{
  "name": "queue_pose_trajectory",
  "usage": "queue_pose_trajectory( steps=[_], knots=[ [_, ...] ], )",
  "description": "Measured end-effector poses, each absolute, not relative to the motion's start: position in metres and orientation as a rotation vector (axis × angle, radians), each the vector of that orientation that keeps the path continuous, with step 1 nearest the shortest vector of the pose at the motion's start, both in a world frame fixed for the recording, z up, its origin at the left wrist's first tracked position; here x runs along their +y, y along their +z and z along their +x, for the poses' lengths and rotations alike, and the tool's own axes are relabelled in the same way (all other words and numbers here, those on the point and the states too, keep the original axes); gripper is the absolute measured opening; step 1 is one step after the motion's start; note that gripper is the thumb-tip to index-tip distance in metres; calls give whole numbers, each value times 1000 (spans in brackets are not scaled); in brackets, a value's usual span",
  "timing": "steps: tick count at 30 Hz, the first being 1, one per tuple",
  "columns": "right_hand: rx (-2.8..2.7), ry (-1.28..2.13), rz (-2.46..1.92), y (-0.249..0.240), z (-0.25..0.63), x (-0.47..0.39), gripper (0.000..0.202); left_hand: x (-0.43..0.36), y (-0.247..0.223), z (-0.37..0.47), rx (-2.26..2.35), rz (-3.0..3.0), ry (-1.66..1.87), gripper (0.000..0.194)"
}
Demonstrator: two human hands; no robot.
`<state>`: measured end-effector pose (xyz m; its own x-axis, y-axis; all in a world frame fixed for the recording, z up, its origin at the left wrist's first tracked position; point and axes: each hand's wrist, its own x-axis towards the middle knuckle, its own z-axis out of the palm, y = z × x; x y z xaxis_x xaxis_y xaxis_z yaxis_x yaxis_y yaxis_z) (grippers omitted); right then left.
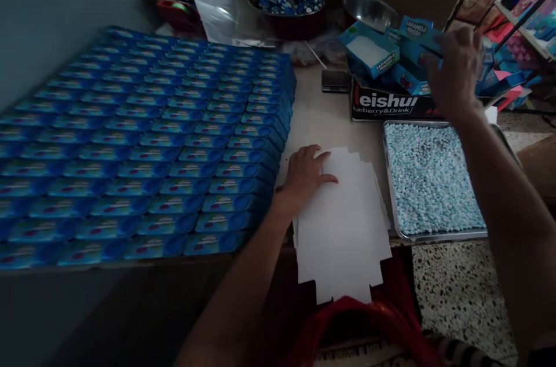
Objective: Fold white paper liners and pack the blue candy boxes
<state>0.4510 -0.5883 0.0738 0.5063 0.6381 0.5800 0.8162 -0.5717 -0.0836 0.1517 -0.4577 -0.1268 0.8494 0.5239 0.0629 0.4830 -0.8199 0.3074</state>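
Note:
My left hand (306, 176) rests with its fingers spread on the upper left edge of a stack of white die-cut card sheets (345, 222). My right hand (458, 72) is raised over the right part of a black carton (391, 105) that holds several blue candy boxes (371, 48). It is blurred, and its fingertips lie close to the blue boxes; whether they hold one is unclear. Below my right forearm sits a metal tray (394, 205) full of small pale blue and white candies (434, 176).
Rows of blue packs (143, 153) cover the left side of the table (315, 106). Behind are a bowl of blue and white pieces (289, 2), a metal bowl (369, 11), a dark phone-like object (335, 81) and clear plastic (217, 2). Crowded shelves (525, 25) stand at right.

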Motion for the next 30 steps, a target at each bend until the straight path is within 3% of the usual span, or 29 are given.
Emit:
queue_pose_trajectory(
  steps=[4, 8, 10, 21, 27, 30],
  knots=[
    [-1735, -378, -2406, -3, 362, -613, 33, -471, -131, 147, 711, 2736, 160, 69],
    [-2019, 193, -2515, -69, 322, -623, 64, -464, -141, 153, 752, 2619, 136, 91],
    [-2049, 331, -2557, -85, 320, -623, 73, -459, -144, 152, 711, 2574, 162, 91],
    [-1981, 369, -2520, -103, 325, -627, 62, -477, -146, 93, 905, 2605, 252, 71],
    [-1847, 395, -2470, -107, 326, -630, 77, -472, -140, 112, 993, 2568, 178, 75],
    [-1785, 392, -2437, -103, 327, -633, 93, -463, -137, 121, 1086, 2498, 191, 70]
  ],
)
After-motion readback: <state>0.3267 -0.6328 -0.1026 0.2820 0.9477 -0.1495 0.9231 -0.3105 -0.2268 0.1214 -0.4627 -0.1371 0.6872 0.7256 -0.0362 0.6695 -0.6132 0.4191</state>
